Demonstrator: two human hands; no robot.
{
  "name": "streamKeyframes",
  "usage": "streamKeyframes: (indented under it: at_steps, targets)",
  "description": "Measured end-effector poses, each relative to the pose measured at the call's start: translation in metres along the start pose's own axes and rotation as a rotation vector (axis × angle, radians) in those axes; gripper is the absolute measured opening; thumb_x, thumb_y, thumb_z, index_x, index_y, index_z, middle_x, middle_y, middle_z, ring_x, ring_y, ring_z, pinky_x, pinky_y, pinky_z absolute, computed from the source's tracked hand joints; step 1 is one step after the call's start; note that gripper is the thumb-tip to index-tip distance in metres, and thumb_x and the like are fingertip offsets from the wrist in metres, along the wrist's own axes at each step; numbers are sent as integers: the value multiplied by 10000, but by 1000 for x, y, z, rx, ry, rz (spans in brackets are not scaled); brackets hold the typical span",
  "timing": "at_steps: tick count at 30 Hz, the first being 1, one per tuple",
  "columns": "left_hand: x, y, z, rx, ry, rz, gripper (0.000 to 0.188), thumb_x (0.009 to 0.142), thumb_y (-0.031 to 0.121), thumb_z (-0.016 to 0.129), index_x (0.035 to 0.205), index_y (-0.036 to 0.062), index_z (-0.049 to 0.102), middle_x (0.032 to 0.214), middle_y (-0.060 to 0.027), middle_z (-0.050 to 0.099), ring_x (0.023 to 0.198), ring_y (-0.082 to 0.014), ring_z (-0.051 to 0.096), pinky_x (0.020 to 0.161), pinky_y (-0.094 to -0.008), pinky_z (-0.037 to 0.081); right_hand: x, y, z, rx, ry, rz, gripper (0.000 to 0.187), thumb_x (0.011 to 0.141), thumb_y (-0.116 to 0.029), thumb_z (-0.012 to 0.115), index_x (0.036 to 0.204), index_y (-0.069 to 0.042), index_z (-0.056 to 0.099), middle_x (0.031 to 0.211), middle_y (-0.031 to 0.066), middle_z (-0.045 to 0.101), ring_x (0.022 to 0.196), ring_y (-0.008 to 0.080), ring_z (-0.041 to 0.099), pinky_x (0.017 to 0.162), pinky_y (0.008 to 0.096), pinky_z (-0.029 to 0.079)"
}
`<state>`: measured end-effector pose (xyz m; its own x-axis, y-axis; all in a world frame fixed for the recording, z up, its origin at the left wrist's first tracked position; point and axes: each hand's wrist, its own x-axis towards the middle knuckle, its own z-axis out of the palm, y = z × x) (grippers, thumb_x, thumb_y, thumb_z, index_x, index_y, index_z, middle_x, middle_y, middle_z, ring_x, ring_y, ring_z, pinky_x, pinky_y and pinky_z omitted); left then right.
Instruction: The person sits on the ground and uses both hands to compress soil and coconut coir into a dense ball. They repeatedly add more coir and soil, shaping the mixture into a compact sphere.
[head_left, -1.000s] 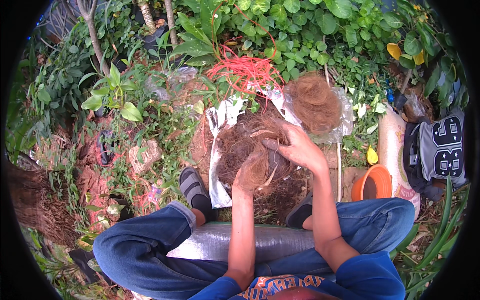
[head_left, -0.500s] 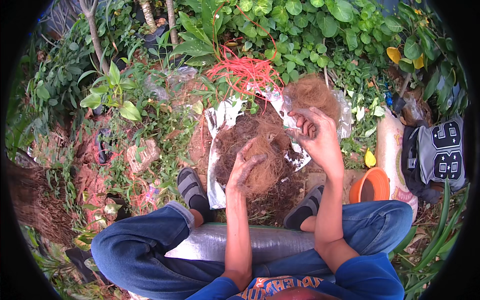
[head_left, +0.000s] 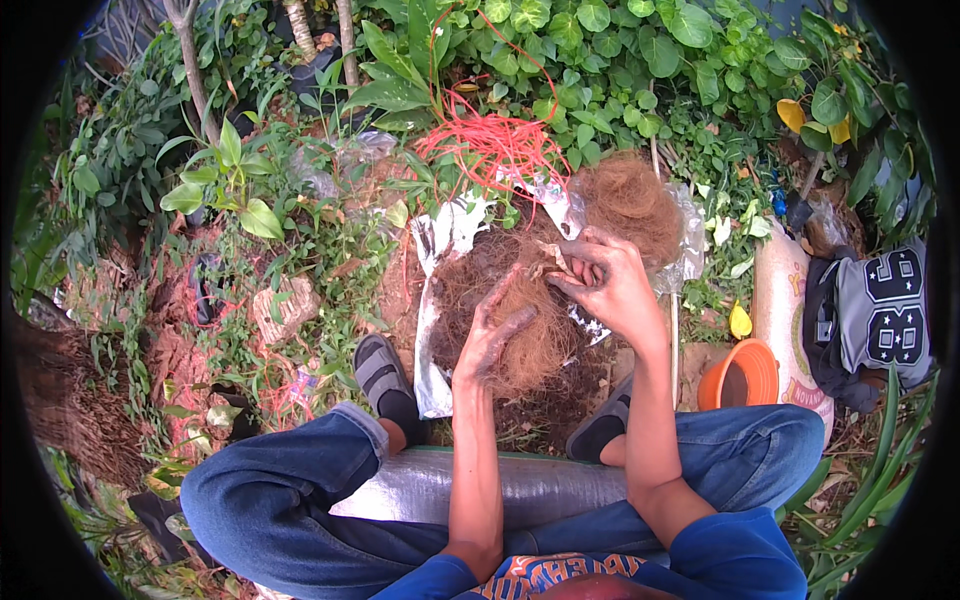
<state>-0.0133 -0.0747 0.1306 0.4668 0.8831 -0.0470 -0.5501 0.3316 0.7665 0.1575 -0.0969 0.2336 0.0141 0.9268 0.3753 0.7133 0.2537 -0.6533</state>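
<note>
1. Fibre clump (head_left: 535,345): held in cupped left hand (head_left: 484,348), over torn white bag (head_left: 431,378).
2. Pinches pale scrap (head_left: 551,259) with right hand (head_left: 612,280).
3. Beyond bag, red string (head_left: 495,145); to right, fibre heap (head_left: 632,205), orange pot (head_left: 757,372).

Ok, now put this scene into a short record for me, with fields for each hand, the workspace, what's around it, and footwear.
Left hand: cupped around a brown fibre clump
Right hand: fingers pinching a pale, dry scrap near the clump's upper edge
Workspace: torn white plastic sheet on the ground, dark soil beside it
Beyond: tangled red string; second fibre heap on clear plastic
Right side: orange pot, pale sack
Footwear: grey sandals, dark socks
</note>
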Motion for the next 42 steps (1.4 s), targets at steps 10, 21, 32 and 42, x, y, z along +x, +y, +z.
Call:
streamKeyframes:
  at_steps: [10,21,32,42]
  targets:
    - [4,-11,2,108,7,18,698,751,-22,704,1357,108,384,1353,-21,372,1211,-166,432,977,-346,432,3,21,3,205,237,165,269,730,-90,697,973,15,644,810,84,572,676,179,533,666,323,450]
    - [1,-2,12,46,-226,215,1100,615,-25,745,1500,206,135,1530,-33,195,1347,-208,283,1058,-392,349,-1,9,-2,610,-79,386,436,867,-123,614,1271,-7,496,847,14,616,620,64,468,559,212,401]
    - [-2,-13,-4,114,-39,-33,701,740,-40,701,1351,39,365,1216,-95,550,1077,-196,570,909,-329,493,-1,0,-11,746,-18,444,243,839,-93,647,1053,-14,565,812,59,656,579,64,499,526,198,397]
    - [-2,-20,5,-117,10,-122,665,799,-2,649,1371,35,311,1222,-139,536,1054,-232,586,875,-355,524,2,26,-13,1204,114,436,316,839,-18,626,1128,6,500,971,149,658,709,114,610,648,215,530]
